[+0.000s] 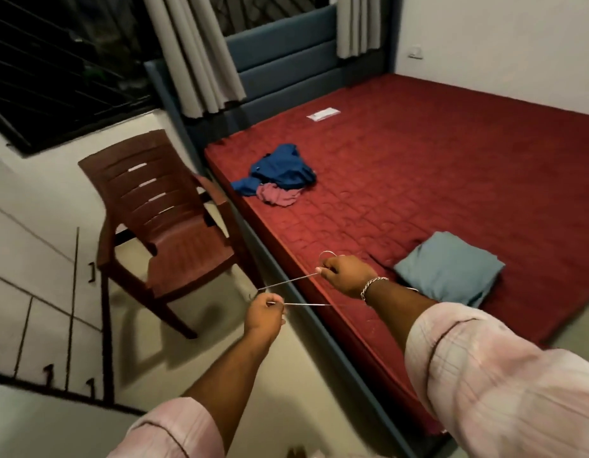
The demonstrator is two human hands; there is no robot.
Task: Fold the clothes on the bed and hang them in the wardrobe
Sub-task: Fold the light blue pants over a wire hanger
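Head view: left hand (265, 312) and right hand (344, 276) pinch wire hanger (288, 284).

Count: 1 bed (418, 180) with red mattress. On it, 3 garments: 1 folded grey-blue cloth (450, 267), 1 crumpled blue garment (279, 168), 1 crumpled pink garment (276, 194) touching the blue one. Also 1 white paper (323, 114) near the headboard. 1 wire hanger (296, 294), 2 hands on it: left hand (265, 314), right hand (347, 276). 1 bracelet (372, 285) on the right wrist. 1 brown chair (161, 223) beside the bed. 2 curtains visible: (194, 51), (359, 24).
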